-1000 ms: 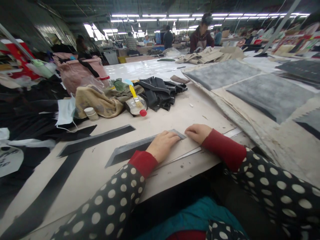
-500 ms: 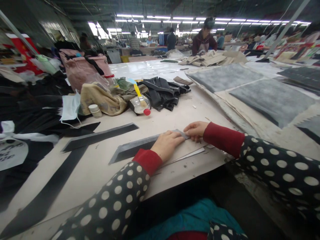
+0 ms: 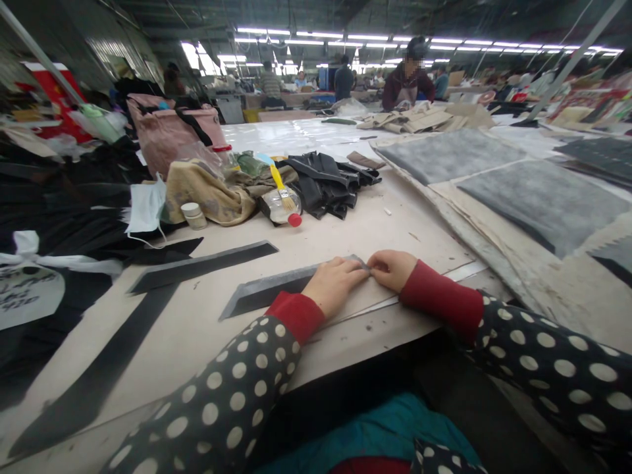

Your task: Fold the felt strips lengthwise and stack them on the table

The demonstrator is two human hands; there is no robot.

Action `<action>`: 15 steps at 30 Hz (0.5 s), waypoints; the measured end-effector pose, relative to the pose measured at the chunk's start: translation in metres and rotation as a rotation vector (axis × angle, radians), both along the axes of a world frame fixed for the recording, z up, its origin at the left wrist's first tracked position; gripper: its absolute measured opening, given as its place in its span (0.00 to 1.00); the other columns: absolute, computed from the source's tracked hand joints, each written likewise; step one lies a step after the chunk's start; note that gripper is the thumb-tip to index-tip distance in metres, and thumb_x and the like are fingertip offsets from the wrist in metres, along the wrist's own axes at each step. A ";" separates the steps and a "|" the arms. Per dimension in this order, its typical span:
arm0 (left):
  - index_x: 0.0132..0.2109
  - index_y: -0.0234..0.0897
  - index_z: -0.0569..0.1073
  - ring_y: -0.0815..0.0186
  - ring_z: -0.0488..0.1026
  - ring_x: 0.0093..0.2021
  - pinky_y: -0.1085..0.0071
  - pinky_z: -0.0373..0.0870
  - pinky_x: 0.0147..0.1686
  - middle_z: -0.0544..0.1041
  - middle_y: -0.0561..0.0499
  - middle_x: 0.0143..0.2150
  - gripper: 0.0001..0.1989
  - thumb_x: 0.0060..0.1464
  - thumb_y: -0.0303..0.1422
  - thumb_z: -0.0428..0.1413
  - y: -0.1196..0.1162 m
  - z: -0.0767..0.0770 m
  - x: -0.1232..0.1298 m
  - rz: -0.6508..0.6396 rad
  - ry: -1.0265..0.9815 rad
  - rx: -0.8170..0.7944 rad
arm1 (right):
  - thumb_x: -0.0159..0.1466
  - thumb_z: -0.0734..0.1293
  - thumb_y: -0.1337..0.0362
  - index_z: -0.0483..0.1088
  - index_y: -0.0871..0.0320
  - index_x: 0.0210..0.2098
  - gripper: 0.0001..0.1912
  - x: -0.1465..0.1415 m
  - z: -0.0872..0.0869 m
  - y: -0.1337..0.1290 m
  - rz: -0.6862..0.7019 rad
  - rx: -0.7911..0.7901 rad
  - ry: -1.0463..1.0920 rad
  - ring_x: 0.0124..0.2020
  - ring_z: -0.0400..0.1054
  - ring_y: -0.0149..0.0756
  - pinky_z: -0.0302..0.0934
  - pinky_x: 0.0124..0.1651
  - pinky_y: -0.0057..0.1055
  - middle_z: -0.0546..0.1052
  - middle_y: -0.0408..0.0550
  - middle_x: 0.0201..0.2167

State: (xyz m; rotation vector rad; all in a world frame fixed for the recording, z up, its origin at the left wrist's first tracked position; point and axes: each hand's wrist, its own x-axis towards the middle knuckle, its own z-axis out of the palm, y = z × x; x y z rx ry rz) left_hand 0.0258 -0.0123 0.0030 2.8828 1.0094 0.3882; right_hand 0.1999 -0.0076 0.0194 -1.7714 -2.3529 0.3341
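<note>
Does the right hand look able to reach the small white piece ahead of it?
Probably yes: the right hand is at the tip of the dark strip, and nothing seems to stand between this hand and the small white piece.

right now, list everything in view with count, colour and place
edged strip: one, black with grey border, centre
second edged strip: one, same colours, left
long band: one, black, near left
tag: one, white, left edge
mask: one, pale blue, left
jar: one, whitish, right of mask
cloth: one heap, tan, behind jar
bottle: one, clear, right of cloth
brush: one, yellow-handled, against bottle
folded pieces: several, black, beside bottle
bag: one, pink, back left
panels: at least three, grey, right
flat pieces: one pile, beige, far side
table: one, pale, centre
people: several, mixed clothing, background
left hand: one, red cuff, on edged strip
right hand: one, red cuff, at strip's right end
</note>
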 end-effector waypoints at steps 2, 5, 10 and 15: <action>0.51 0.46 0.63 0.66 0.60 0.46 0.69 0.61 0.45 0.65 0.54 0.51 0.16 0.56 0.28 0.43 0.000 0.000 0.000 0.001 -0.007 -0.001 | 0.53 0.59 0.70 0.71 0.62 0.32 0.11 -0.001 -0.001 -0.004 0.042 0.074 -0.041 0.28 0.64 0.31 0.57 0.32 0.26 0.72 0.47 0.26; 0.50 0.45 0.63 0.67 0.60 0.46 0.69 0.60 0.46 0.65 0.55 0.51 0.16 0.57 0.28 0.42 0.001 0.000 0.001 0.001 -0.010 -0.014 | 0.54 0.58 0.71 0.72 0.62 0.34 0.13 0.000 -0.003 -0.006 0.090 0.089 -0.075 0.32 0.65 0.32 0.57 0.36 0.25 0.72 0.49 0.30; 0.49 0.42 0.64 0.67 0.61 0.47 0.69 0.59 0.48 0.66 0.55 0.51 0.14 0.57 0.28 0.41 0.002 -0.001 0.001 0.007 -0.035 -0.044 | 0.57 0.56 0.71 0.72 0.62 0.34 0.14 -0.003 -0.006 -0.007 0.179 0.067 -0.264 0.33 0.65 0.34 0.56 0.38 0.27 0.71 0.51 0.32; 0.48 0.41 0.64 0.67 0.62 0.47 0.69 0.59 0.49 0.67 0.55 0.51 0.14 0.56 0.27 0.42 0.004 -0.004 0.001 0.006 -0.068 -0.060 | 0.58 0.55 0.73 0.70 0.64 0.39 0.15 -0.005 -0.012 -0.013 0.192 0.144 -0.388 0.34 0.62 0.37 0.54 0.38 0.30 0.69 0.53 0.32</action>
